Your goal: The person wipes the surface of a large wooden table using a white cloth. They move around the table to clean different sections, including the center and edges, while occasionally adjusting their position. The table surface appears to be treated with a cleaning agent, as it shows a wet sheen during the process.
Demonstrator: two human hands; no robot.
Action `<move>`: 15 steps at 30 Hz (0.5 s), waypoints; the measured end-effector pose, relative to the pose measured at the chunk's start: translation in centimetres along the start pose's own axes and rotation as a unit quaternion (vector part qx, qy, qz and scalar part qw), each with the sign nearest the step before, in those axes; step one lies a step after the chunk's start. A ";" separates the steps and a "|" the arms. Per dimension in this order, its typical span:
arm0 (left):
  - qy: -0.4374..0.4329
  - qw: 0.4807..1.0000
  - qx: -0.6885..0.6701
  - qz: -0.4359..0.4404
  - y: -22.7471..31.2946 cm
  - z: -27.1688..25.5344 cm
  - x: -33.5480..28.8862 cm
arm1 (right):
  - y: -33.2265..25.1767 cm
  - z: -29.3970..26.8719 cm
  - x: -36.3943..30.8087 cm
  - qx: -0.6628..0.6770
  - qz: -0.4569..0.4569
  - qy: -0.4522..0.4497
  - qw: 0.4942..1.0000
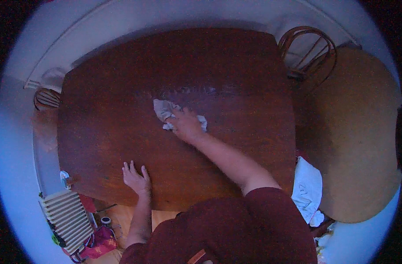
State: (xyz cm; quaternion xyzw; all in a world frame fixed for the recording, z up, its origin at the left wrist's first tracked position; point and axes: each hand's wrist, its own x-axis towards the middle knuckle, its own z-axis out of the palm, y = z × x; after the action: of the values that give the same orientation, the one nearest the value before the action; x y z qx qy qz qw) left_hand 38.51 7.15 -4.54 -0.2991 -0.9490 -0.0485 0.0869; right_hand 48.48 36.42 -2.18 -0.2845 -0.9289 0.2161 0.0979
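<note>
A crumpled white cloth (162,108) lies under my right hand (186,125), which presses it against the dark wooden table (104,110) near the middle. The cloth shows on both sides of the fingers. Just beyond it, a band of shiny wet-looking streaks (196,90) runs across the tabletop. My left hand (137,179) rests flat on the near left part of the table, its fingers spread and nothing in it.
Beyond the table's right end stands a lighter brown rounded tabletop (359,132). A wooden hoop-back chair (307,53) is at the far right corner, another chair (47,98) at the left. A white radiator (68,220) and a red bag (99,243) are at lower left, a white plastic bag (307,187) at right.
</note>
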 end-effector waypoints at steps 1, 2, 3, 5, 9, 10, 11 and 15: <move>-0.006 1.000 0.002 -0.006 0.0 -0.4 0.0 | 0.5 -0.6 -0.5 -0.001 -0.027 0.022 0.999; -0.012 1.000 -0.004 0.002 0.7 -0.8 0.6 | 6.3 2.8 0.6 -0.036 0.099 0.030 0.994; -0.018 1.000 -0.005 -0.013 0.6 -0.9 0.4 | 11.0 1.2 -0.5 0.012 0.099 0.082 0.992; -0.009 1.000 0.001 -0.020 0.7 -0.7 -0.4 | 14.9 -6.8 -2.8 0.166 0.260 0.155 0.939; 0.032 0.999 0.004 0.008 0.5 0.2 -0.7 | 19.3 -9.5 -3.4 -0.008 0.413 0.244 0.877; 0.030 0.999 0.004 0.008 0.4 0.4 -1.0 | 18.7 -8.6 -2.6 -0.048 0.433 0.262 0.861; 0.032 0.999 0.009 0.011 0.2 0.2 -1.0 | 17.6 -7.7 -1.7 -0.082 0.453 0.280 0.842; 0.031 0.999 0.009 0.021 0.1 -0.2 -0.1 | 2.5 -1.5 2.8 0.240 0.245 0.104 0.934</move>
State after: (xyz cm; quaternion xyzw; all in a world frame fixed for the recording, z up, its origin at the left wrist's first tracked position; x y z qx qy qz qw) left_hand 38.65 7.15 -4.41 -0.3166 -0.9398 -0.0476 0.1195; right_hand 47.83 40.40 -1.81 -0.4922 -0.7355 0.4188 0.2035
